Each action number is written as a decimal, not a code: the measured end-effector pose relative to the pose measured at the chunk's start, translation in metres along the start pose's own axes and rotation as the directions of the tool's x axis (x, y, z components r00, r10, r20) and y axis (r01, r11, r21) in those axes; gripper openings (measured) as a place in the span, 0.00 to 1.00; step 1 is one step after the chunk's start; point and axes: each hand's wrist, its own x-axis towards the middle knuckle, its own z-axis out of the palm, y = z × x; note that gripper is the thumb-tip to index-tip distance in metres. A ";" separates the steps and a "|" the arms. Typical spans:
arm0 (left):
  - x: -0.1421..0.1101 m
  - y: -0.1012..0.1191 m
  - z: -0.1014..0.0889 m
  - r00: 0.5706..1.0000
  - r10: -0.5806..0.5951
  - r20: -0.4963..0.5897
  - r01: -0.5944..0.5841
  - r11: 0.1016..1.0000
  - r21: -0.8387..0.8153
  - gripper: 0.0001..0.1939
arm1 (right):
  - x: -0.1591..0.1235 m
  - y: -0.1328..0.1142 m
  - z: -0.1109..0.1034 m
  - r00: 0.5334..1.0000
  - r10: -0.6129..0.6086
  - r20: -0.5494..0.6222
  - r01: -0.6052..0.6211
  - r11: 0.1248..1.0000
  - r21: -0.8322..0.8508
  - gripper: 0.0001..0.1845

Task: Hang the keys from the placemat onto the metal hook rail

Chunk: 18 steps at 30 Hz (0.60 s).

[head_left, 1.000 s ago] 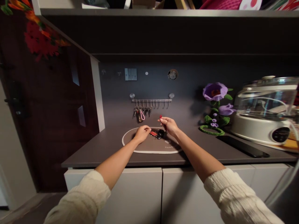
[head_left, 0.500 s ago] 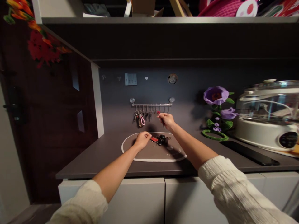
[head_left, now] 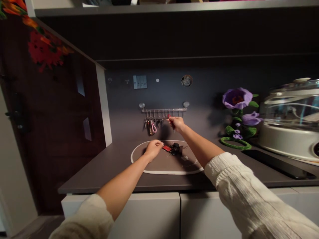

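My right hand (head_left: 177, 123) is raised at the wall, fingers pinched on a key with a red loop (head_left: 169, 116). The loop is level with the hooks of a clear hook rail (head_left: 163, 110); whether it touches one I cannot tell. A metal key end hangs below the fingers. Low over a brown mat (head_left: 139, 159), my left hand (head_left: 152, 149) is closed, its fingertips pressed together; what they hold, if anything, is hidden. Just right of them lie a red tag (head_left: 166, 148) and a dark pile of keys (head_left: 175, 148). Several key bunches, one with a pink strap (head_left: 154, 127), hang on the rail's left hooks.
A purple felt flower (head_left: 237, 98) with a green ring base stands right of the mat. Behind a black phone (head_left: 276, 163) sits a white appliance (head_left: 289, 139) with a clear lid. A shelf (head_left: 159, 9) overhangs the counter; a dark door (head_left: 57, 139) is at left.
The view has tilted down and moved slightly closer. My right hand, with the key, is a little nearer the rail's hooks. My left hand stays beside the red tag.
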 end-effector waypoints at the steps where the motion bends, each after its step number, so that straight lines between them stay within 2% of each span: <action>1: 0.000 0.000 0.000 1.000 -0.004 -0.001 0.004 1.000 0.002 0.06 | 0.001 -0.001 0.001 1.000 0.007 0.007 -0.007 1.000 -0.005 0.08; 10: 0.005 -0.006 0.000 1.000 -0.002 0.010 0.002 1.000 -0.004 0.06 | 0.012 -0.006 0.014 0.997 0.060 0.044 -0.060 0.998 0.019 0.10; 18: 0.007 -0.008 0.000 1.000 0.010 0.000 -0.010 1.000 0.000 0.07 | 0.018 -0.001 0.020 0.996 0.088 0.014 -0.088 0.996 0.011 0.09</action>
